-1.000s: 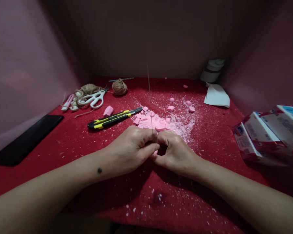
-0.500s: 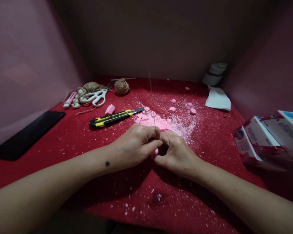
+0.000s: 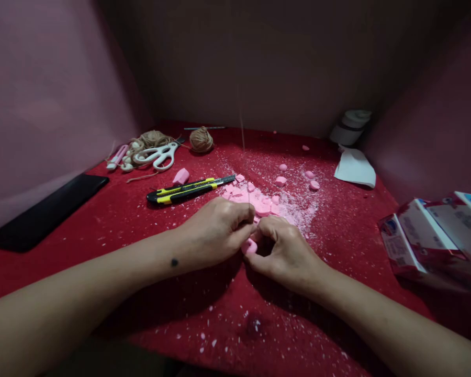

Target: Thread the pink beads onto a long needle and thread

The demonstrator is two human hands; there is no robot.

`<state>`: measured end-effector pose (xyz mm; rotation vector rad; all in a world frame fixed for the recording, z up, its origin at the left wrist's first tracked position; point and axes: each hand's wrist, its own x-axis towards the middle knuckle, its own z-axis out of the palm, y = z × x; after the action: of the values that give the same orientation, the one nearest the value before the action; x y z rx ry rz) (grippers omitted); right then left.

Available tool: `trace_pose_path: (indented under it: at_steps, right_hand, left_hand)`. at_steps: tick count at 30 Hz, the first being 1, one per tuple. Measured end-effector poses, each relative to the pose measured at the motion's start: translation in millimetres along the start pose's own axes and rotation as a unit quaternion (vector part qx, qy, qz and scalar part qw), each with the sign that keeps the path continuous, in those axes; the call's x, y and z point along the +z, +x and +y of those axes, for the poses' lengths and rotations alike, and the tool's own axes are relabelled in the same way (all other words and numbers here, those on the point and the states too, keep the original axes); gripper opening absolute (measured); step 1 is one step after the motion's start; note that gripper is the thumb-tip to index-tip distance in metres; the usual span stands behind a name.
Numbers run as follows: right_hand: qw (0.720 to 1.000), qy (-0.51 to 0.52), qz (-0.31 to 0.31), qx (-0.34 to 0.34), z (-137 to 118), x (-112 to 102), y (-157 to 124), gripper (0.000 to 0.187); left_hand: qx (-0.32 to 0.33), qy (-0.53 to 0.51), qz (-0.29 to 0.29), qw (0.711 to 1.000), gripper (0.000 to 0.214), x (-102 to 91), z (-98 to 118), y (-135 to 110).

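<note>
My left hand (image 3: 223, 225) is closed, thumb against forefinger, on a thin needle-like stick (image 3: 248, 198) that points up above the fingers. My right hand (image 3: 284, 243) pinches a small rounded pink piece (image 3: 250, 246) between thumb and fingers; a dark dent or hole shows in it. Both hands meet at this piece, low over the red cloth. Whether the stick enters the piece is hidden by the fingers. Just beyond them lies a heap of pink chunks and shavings (image 3: 262, 208). A black and yellow box cutter (image 3: 188, 191), blade out, rests left of the heap.
White scissors (image 3: 163, 157), tangled twine (image 3: 153, 139) and a twine ball (image 3: 201, 140) lie back left, near a black flat slab (image 3: 49, 212). Several pink lumps (image 3: 281, 181) are scattered behind the heap. At right stand red-white boxes (image 3: 412, 241), white paper (image 3: 355, 167) and a white container (image 3: 349, 127).
The view has shifted slightly. My right hand's fingers have turned a little, and more of the pink piece with its dent now shows. The left hand keeps its pinch.
</note>
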<state>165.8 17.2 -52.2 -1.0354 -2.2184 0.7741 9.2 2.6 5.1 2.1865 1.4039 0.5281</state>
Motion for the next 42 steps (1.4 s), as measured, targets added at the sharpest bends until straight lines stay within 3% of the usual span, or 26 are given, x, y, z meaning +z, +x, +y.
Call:
trace_pose_path:
  at_steps: [7,11,15,19,24,28,32,36,42]
  right_hand:
    - [1.000,0.006,-0.003,-0.009,1.4,1.0,-0.8,0.011]
    - [1.000,0.010,-0.006,-0.007,1.7,-0.1,-0.7,0.013]
    - [1.000,0.005,-0.017,-0.006,1.1,-1.2,0.2,0.009]
    - [1.000,0.009,-0.007,-0.010,0.3,-1.4,0.0,0.006]
    - [1.000,0.017,-0.004,-0.011,1.1,-0.9,-1.2,0.011]
    - [1.000,0.009,-0.017,-0.020,0.7,-0.2,0.0,0.007]
    - [1.000,0.007,-0.003,-0.014,-0.6,0.2,0.7,0.009]
    - [1.000,0.014,0.001,-0.012,-0.3,-0.1,0.0,0.011]
    - [0.999,0.023,-0.020,-0.010,0.8,-2.0,1.2,0.005]
  left_hand:
    - [-0.010,0.032,-0.030,0.999,0.016,-8.0,1.4,-7.2]
    - [-0.011,-0.008,-0.055,0.998,0.018,-5.8,5.8,-8.7]
    - [0.008,-0.045,-0.026,0.999,0.017,4.5,1.3,-4.4]
    - [0.028,0.042,0.021,0.999,0.012,6.2,-4.1,-3.8]
    - [0.018,0.027,-0.049,0.998,0.015,-1.2,4.0,-7.6]
    - [0.020,0.003,-0.030,0.999,0.014,2.6,4.8,-3.2]
    - [0.013,0.053,-0.009,0.998,0.014,3.9,-0.9,-0.3]
    - [0.011,0.067,-0.034,0.997,0.013,-0.8,2.0,-5.3]
    - [0.014,-0.003,-0.056,0.998,0.016,1.7,7.6,-2.9]
